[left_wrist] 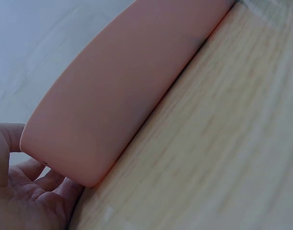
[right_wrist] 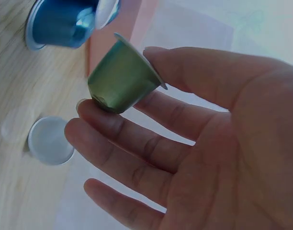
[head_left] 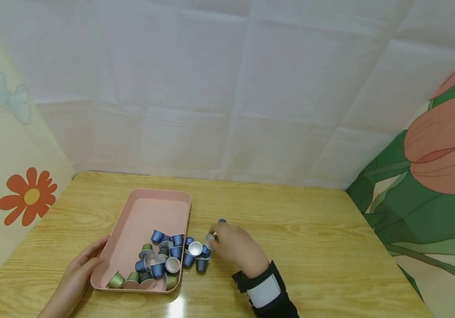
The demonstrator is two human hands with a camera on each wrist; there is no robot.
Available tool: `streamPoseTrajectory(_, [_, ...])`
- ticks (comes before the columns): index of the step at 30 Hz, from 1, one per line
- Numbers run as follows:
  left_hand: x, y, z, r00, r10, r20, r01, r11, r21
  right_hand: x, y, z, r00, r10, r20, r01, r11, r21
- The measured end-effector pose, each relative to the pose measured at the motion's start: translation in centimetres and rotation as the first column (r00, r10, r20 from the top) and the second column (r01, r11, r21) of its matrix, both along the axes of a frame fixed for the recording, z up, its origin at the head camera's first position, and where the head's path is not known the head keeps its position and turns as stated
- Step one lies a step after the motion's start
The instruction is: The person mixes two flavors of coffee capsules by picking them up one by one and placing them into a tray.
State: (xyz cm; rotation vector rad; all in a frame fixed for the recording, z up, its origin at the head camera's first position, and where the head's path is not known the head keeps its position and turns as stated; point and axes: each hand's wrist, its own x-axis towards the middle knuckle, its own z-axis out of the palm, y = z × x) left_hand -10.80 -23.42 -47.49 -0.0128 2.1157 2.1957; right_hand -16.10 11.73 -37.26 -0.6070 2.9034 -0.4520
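Note:
My right hand (head_left: 237, 247) pinches a green coffee capsule (right_wrist: 125, 76) between thumb and fingers, a little above the table, right of the tray. In the head view the fingers mostly hide that capsule. My left hand (head_left: 82, 265) grips the near left side of a pink tray (head_left: 156, 210), with the thumb at its rim in the left wrist view. Blue, green and dark capsules lie jumbled in the tray's near half, such as a blue capsule (head_left: 157, 236) and a green capsule (head_left: 116, 280). Against the tray's right side sits a small pile with a dark capsule (head_left: 201, 265).
A blue capsule (head_left: 222, 220) lies just beyond my right hand. The wooden table (head_left: 310, 247) extends to the right. White cloth (head_left: 231, 88) hangs behind it, and printed flower panels (head_left: 441, 212) stand at both sides.

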Motion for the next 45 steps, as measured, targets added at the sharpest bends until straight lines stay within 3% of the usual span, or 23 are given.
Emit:
streamPoseTrajectory(7, [0.0, 0.0, -0.1, 1.000, 0.002, -0.005, -0.002, 1.000, 0.016, 0.9, -1.5, 0.4, 0.990, 0.109, -0.092, -0.107, 0.994, 0.036])
streamPoseTrajectory(15, [0.0, 0.0, 0.0, 1.000, 0.005, 0.003, -0.005, 1.000, -0.001, 1.8, -2.9, 0.4, 0.946, 0.233, -0.224, -0.212, 0.970, 0.115])
streamPoseTrajectory(25, [0.0, 0.0, -0.2, 0.999, 0.009, -0.038, -0.008, 0.999, 0.035, 3.0, -4.6, -0.2, 0.856, 0.375, -0.356, -0.340, 0.927, 0.159])
streamPoseTrajectory(32, [-0.1, 0.1, -0.2, 0.999, 0.020, -0.044, -0.019, 1.000, 0.020, 3.8, -5.8, -0.8, 0.766, 0.459, -0.450, -0.416, 0.888, 0.196])
streamPoseTrajectory(38, [0.1, 0.1, -0.2, 0.996, -0.005, -0.086, 0.010, 0.998, 0.055, 4.4, -6.5, -1.4, 0.698, 0.506, -0.507, -0.475, 0.857, 0.202])
streamPoseTrajectory(42, [0.1, 0.1, -0.2, 0.995, -0.010, -0.099, 0.016, 0.998, 0.059, 4.8, -6.9, -1.6, 0.673, 0.523, -0.522, -0.488, 0.845, 0.217])
streamPoseTrajectory(45, [0.2, 0.1, -0.2, 0.995, -0.010, -0.104, 0.016, 0.998, 0.060, 5.1, -7.0, -1.6, 0.668, 0.531, -0.521, -0.491, 0.841, 0.226])
